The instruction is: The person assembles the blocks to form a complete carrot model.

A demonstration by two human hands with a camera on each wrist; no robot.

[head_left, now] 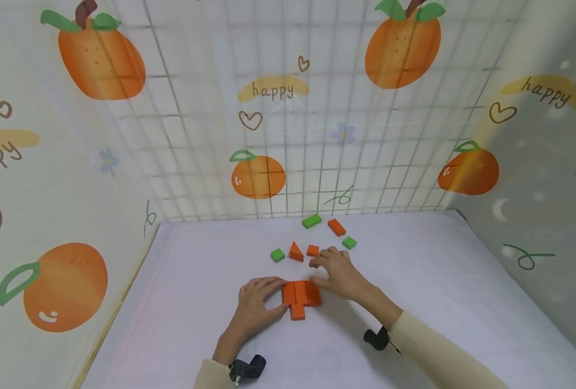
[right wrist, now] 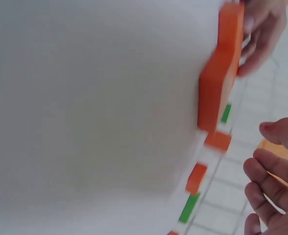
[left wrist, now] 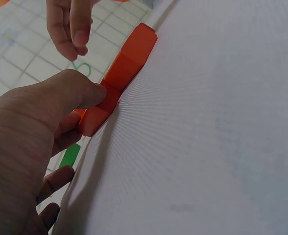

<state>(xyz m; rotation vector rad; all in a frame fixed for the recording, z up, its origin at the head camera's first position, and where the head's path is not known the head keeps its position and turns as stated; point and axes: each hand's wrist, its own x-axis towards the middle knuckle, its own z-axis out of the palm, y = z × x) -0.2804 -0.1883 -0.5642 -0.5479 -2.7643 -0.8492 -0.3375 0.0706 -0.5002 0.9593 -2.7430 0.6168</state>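
In the head view several flat orange blocks [head_left: 300, 292] lie side by side on the table, with a small orange block [head_left: 297, 313] against their near side. My left hand [head_left: 256, 303] pinches the leftmost orange block [head_left: 288, 295] between thumb and fingers; the left wrist view shows that thumb [left wrist: 87, 93] on its near face. Over the right end of the row hovers my right hand [head_left: 340, 274], fingers loosely bent and apart, holding nothing. The right wrist view shows its fingers [right wrist: 271, 193] off to the side of the blocks.
Behind the row lie an orange triangle block [head_left: 296, 252], a small orange block [head_left: 313, 250], and green blocks [head_left: 278, 255], [head_left: 349, 242]. Farther back are a long green block [head_left: 311, 221] and a long orange block [head_left: 336, 227]. A printed curtain [head_left: 307, 146] hangs around the table [head_left: 195, 270].
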